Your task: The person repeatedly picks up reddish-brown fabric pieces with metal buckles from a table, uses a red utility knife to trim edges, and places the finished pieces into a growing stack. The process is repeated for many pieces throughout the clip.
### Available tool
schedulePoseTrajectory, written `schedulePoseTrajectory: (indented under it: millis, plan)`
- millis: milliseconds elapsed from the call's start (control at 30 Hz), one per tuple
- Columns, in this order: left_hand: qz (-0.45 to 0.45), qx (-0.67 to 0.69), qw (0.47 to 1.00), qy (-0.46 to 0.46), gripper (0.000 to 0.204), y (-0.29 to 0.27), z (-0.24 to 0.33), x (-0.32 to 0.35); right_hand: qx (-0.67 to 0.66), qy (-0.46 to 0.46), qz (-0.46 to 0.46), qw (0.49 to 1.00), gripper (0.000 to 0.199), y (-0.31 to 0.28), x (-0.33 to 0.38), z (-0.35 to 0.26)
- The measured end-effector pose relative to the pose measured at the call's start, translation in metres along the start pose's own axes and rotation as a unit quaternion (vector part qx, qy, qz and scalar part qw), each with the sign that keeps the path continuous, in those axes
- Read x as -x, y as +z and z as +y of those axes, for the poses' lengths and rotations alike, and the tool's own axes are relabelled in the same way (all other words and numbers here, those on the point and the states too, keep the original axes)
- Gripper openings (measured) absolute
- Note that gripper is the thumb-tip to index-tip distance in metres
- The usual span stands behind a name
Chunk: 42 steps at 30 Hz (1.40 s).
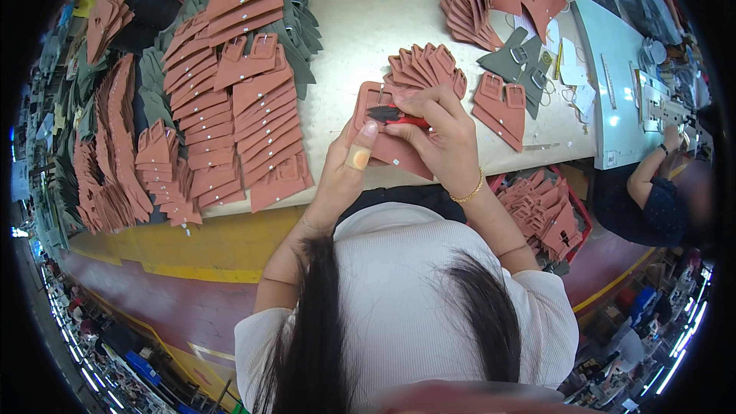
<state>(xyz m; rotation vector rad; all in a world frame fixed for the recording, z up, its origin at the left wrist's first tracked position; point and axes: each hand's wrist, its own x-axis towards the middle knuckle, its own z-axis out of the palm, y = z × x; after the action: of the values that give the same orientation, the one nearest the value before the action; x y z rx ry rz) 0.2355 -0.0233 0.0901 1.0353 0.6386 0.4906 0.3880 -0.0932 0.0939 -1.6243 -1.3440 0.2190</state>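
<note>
My left hand [345, 172] grips the left edge of a terracotta shoe-upper piece [409, 158] with a covered buckle at its far end. Its thumb lies on top and wears a beige band [358, 157]. My right hand [451, 142] is closed round a pair of nippers [386, 114] with dark jaws and red handles. Their jaws lie over the piece, near the buckle and my left thumb tip. Whether they touch the material I cannot tell. Just beyond my hands lies a fanned stack of similar terracotta pieces [420, 65].
Long overlapping rows of terracotta pieces [264, 111] and grey-green pieces [295, 27] cover the table's left side. Two grey-green pieces [502, 60] and a terracotta pair [498, 111] lie to the right. A red crate [589, 222] of pieces stands below the edge. A co-worker's arm [648, 176] is at far right.
</note>
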Motion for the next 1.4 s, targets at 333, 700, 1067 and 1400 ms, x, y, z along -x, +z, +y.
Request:
schedulePoseTrajectory:
  millis: [333,700,1067,1400]
  plan:
    - [-0.013,-0.107,0.994,0.018,0.048,-0.004,-0.008,-0.003,0.030,-0.002,0.019,0.999,0.025,0.003,0.004,-0.003]
    - [-0.060,0.100,0.993,-0.005,0.069,-0.009,-0.006,-0.003,-0.156,0.122,-0.002,0.980,0.033,-0.002,0.000,-0.008]
    - [-0.088,0.123,0.988,-0.038,0.087,-0.014,-0.011,-0.002,0.018,-0.156,-0.069,0.985,0.035,0.017,-0.009,0.002]
    - [-0.047,0.121,0.988,-0.080,0.056,-0.019,-0.015,-0.004,-0.340,0.065,-0.005,0.938,0.018,0.011,-0.011,0.007]
